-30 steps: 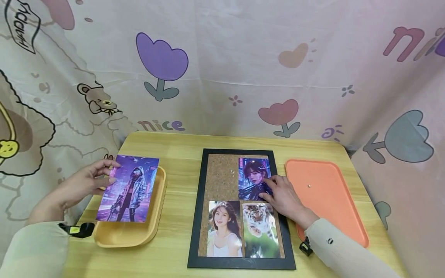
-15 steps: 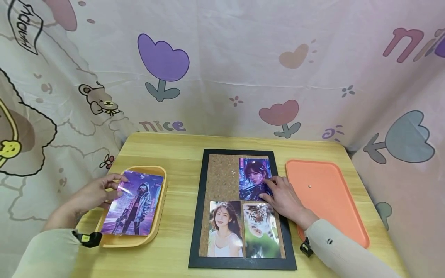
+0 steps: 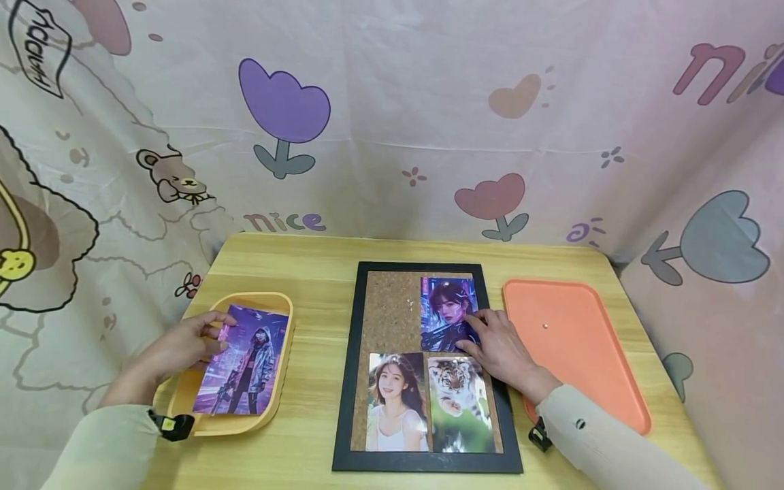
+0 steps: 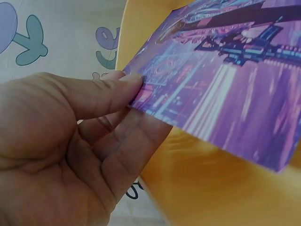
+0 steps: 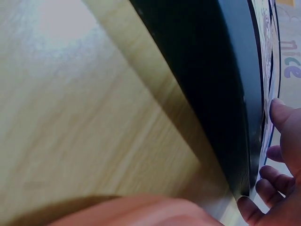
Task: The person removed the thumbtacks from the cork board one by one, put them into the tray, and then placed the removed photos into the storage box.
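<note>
At the yellow bin [image 3: 286, 354] on the left, my left hand [image 3: 190, 344] pinches the edge of a purple photo print [image 3: 251, 361] of a hooded figure with a gun. In the left wrist view the thumb lies on top of the print and the fingers are beneath it. The print is tilted within the bin's outline. My right hand [image 3: 499, 347] touches another purple print [image 3: 450, 306], showing a dark-haired figure, at the upper right of a black-framed cork board [image 3: 386, 320]. Its fingertips rest on that print's right side. The right wrist view shows the frame's edge [image 5: 211, 94] beside the fingers.
Two more prints, a portrait [image 3: 397, 408] and a tiger [image 3: 461, 408], lie along the board's lower half. An orange tray [image 3: 582, 361] with a tiny round object [image 3: 545, 327] on it stands to the right. A patterned curtain [image 3: 380, 102] hangs behind the table.
My left hand has lowered the hooded-figure print toward the bin and shifted right, the print dropping within the bin's outline. My right hand stays on its print.
</note>
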A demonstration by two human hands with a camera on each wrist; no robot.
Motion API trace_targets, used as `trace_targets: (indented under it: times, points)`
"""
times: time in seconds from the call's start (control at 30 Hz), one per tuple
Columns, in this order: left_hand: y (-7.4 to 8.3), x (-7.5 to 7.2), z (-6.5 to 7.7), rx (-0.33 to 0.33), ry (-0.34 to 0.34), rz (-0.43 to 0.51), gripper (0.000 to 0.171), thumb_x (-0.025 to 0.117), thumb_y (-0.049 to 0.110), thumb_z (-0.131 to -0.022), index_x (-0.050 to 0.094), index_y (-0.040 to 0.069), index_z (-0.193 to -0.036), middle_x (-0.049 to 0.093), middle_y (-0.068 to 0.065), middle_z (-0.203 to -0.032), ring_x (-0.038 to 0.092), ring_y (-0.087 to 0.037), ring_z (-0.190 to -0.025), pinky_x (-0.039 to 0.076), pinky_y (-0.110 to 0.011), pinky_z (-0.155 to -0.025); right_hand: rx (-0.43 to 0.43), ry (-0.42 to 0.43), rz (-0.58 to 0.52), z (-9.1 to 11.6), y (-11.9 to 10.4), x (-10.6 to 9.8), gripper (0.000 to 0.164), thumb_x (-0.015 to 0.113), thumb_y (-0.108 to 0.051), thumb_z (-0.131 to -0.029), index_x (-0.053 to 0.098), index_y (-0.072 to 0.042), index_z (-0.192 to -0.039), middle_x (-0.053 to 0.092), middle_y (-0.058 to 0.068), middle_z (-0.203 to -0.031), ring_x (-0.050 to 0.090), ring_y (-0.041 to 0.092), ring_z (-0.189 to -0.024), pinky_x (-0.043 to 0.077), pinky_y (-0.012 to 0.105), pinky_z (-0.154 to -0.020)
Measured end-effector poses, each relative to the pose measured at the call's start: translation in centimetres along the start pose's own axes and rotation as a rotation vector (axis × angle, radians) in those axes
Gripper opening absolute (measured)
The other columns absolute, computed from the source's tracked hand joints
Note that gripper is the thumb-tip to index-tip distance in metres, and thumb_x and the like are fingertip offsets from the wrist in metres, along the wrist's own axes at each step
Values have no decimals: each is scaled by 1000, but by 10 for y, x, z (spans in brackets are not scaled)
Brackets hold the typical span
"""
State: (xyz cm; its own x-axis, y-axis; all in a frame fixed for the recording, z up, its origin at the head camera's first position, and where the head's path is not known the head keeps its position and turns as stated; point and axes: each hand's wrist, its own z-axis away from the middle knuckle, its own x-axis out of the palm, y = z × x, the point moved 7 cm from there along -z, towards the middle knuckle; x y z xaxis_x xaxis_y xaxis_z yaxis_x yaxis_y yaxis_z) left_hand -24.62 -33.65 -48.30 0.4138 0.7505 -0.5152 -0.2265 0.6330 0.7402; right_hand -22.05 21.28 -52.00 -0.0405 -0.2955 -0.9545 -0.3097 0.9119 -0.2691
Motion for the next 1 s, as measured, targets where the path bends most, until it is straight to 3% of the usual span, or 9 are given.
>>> trace_targets:
  times: [0.33, 0.6, 0.8, 1.0]
  points:
    - [7, 13, -7, 19, 26, -28, 46, 57, -6, -100, 49, -4, -146, 57, -19, -110, 63, -25, -85, 62, -37, -66, 2, -5, 21, -1, 0, 0, 65, 75, -43, -98, 62, -2, -146, 61, 21, -130, 54, 37, -116, 48, 54, -100]
    - [24, 26, -15, 26, 51, -108, 42, 58, -7, -99, 55, -1, -140, 59, -19, -107, 61, -26, -83, 59, -35, -66, 17, -16, 26, -1, 0, 1, 65, 75, -44, -97, 62, -2, -145, 61, 21, -129, 53, 37, -116, 48, 53, -99]
    - [33, 31, -17, 50, 108, -279, 38, 62, -5, -98, 59, 0, -135, 64, -22, -107, 63, -27, -86, 56, -34, -70, 28, -20, 30, -2, 0, 3, 65, 75, -44, -97, 62, -2, -145, 61, 20, -129, 53, 36, -115, 48, 52, -97]
    - [43, 33, -14, 41, 136, -417, 39, 62, 2, -100, 58, -1, -139, 65, -35, -124, 64, -34, -92, 58, -51, -84, 35, -19, 24, -2, -1, 3, 65, 76, -44, -97, 62, -2, -145, 61, 20, -129, 53, 36, -116, 48, 52, -97]
